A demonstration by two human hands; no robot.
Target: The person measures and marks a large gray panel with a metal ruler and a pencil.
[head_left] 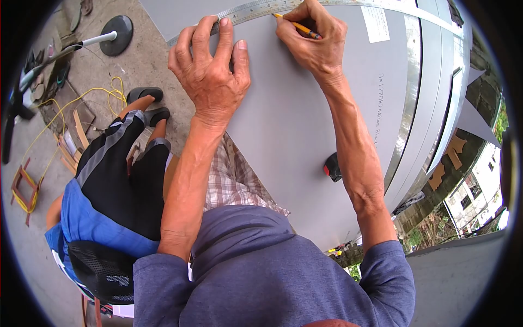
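A long metal ruler [253,12] lies across the far end of a large grey sheet [283,147]. My left hand [210,68] rests on the sheet with its fingers apart, the fingertips pressing on the ruler's near edge. Pinched in my right hand [321,41] is a yellow pencil [299,27], its tip against the ruler's edge, a little right of my left hand. Beside my right forearm sits a black and red tape measure [332,167], partly hidden by the arm. A white printed label [376,24] is stuck near the sheet's far right corner.
To my left, a person in a blue shirt and black shorts [117,158] bends close to the sheet. A yellow cord [92,92], wood scraps [68,147] and a round black stand base [116,35] are on the concrete floor. Metal strips [430,103] run along the right side.
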